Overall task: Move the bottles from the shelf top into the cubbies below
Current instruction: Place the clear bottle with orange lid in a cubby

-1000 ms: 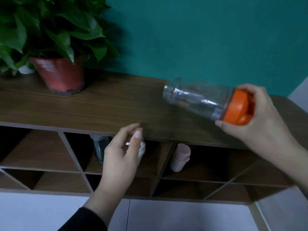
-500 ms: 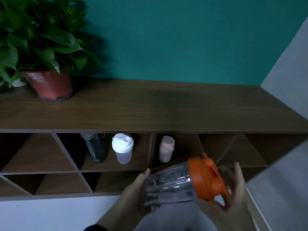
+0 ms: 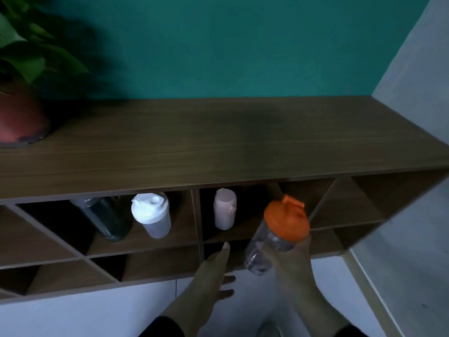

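Note:
My right hand (image 3: pixel 295 266) grips a clear bottle with an orange lid (image 3: pixel 275 235), tilted lid-up, in front of the cubby right of the centre divider. My left hand (image 3: pixel 213 273) is open just left of the bottle, fingers spread, touching nothing. A pale pink bottle (image 3: pixel 224 209) stands in that same cubby. In the cubby to the left stand a white-lidded shaker (image 3: pixel 151 215) and a dark bottle (image 3: pixel 107 218). The brown wooden shelf top (image 3: pixel 218 147) carries no bottles in view.
A potted plant in a red pot (image 3: pixel 19 120) sits at the shelf top's far left. The teal wall is behind, a grey wall (image 3: pixel 418 69) to the right. Slanted dividers split the cubbies; those at the right (image 3: pixel 340 207) hold nothing.
The orange-lidded bottle has come down from the shelf top to cubby level and turned lid-up. My left hand has let go of it and opened. The camera has shifted closer and to the right.

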The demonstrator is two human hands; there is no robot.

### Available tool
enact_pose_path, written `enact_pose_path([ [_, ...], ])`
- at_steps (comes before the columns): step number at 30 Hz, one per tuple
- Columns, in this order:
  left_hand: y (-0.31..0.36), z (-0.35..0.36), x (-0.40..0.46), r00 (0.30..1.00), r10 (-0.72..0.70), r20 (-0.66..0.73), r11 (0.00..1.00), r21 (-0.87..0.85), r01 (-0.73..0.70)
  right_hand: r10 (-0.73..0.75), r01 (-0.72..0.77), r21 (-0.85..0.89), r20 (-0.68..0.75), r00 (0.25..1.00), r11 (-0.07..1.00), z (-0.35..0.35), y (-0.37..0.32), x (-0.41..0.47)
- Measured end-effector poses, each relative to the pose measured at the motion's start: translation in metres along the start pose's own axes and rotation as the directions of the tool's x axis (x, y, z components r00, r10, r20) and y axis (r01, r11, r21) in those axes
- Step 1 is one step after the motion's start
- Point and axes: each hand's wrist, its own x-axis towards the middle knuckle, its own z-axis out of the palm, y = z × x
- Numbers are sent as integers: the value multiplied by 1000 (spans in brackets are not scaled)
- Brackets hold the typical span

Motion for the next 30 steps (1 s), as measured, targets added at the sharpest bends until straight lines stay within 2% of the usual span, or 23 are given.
enact_pose_path([
  [1,2,1,4,1000,1,-21,1000,25,0,34,-34,-11,21,999,999,5,7,10],
  [3,1,-2,2,998,54,-14,995,87,-52,-4,4,-92,4,1000,996,7,6,26],
  [5,-3,-3,8,988,153,-12,959,243,-146,-69,66,-159,-15,998,985,11,9,44],
  [7,-5,-4,17,980,198,-20,906,385,-175,-97,88,-204,-35,995,975,18,13,56],
  [10,-9,-10,27,970,234,-71,897,400,-187,-138,117,-256,-65,988,960,28,21,76],
  [15,-12,-13,28,897,442,20,721,587,-369,-175,136,-285,-115,978,949,42,27,98],
  [21,-5,-5,27,827,555,94,581,667,-466,-187,107,-331,-220,957,938,56,24,106],
  [24,1,1,35,820,565,96,573,669,-473,-161,83,-291,-256,953,953,59,23,107],
  [26,4,7,42,820,565,91,574,671,-470,-148,74,-290,-243,959,954,56,22,106],
  [29,8,16,53,798,583,152,499,708,-500,-139,77,-325,-172,975,943,49,24,104],
  [30,10,19,55,799,582,150,523,684,-509,-131,76,-330,-149,980,941,47,23,102],
])
